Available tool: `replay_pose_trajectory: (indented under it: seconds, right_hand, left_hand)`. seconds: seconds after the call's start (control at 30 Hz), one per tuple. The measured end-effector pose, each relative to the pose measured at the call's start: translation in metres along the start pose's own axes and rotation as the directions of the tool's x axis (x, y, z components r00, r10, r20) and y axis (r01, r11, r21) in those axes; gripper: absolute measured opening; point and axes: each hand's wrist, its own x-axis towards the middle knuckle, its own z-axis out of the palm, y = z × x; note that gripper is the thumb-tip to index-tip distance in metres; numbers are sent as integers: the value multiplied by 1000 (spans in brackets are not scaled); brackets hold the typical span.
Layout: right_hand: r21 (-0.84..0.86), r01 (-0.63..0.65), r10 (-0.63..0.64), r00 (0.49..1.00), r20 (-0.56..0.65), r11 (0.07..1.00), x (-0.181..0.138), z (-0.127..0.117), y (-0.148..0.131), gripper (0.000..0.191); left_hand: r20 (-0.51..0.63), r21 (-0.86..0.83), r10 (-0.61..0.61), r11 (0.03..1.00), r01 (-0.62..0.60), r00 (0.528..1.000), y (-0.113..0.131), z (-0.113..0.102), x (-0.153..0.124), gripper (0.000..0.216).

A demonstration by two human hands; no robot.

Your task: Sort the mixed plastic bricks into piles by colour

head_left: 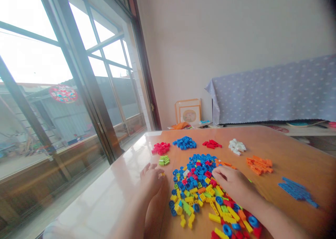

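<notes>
A mixed pile of plastic building bricks [194,190] lies on the wooden table, mostly blue and yellow, with red, green and orange pieces and blue wheels. My left hand [151,179] is just left of the pile, fingers curled, with a small yellow brick [163,174] at its fingertips. Over the pile's right side reaches my right hand [232,180], its fingers drawn together among the bricks; whatever they grip is hidden. Close beyond my left hand sits a small group of light green bricks [164,160].
Sorted heaps ring the pile: pinkish-red bricks [161,148], blue bricks [184,143], red pieces [212,144], white pieces [237,146], orange pieces [259,165] and long blue pieces [298,191]. A glass window [105,77] flanks the table [267,141] on the left.
</notes>
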Motion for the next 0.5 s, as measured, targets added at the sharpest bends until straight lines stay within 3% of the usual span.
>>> replay_pose_trajectory:
  seconds: [0.1, 0.33, 0.5]
  right_hand:
    - [-13, -3, 3, 1000, -7, 1000, 1, 3, 6, 34]
    - [-27, -19, 19, 1000, -1, 999, 7, 13, 15, 36]
    - [-9, -5, 5, 1000, 5, 1000, 6, 14, 15, 36]
  left_hand:
    - [-8, 35, -22, 999, 22, 1000, -2, 1, 1, 30]
    - [-34, -25, -21, 999, 20, 999, -19, 10, 9, 54]
    - [-19, -110, 35, 993, -37, 999, -24, 18, 16, 44]
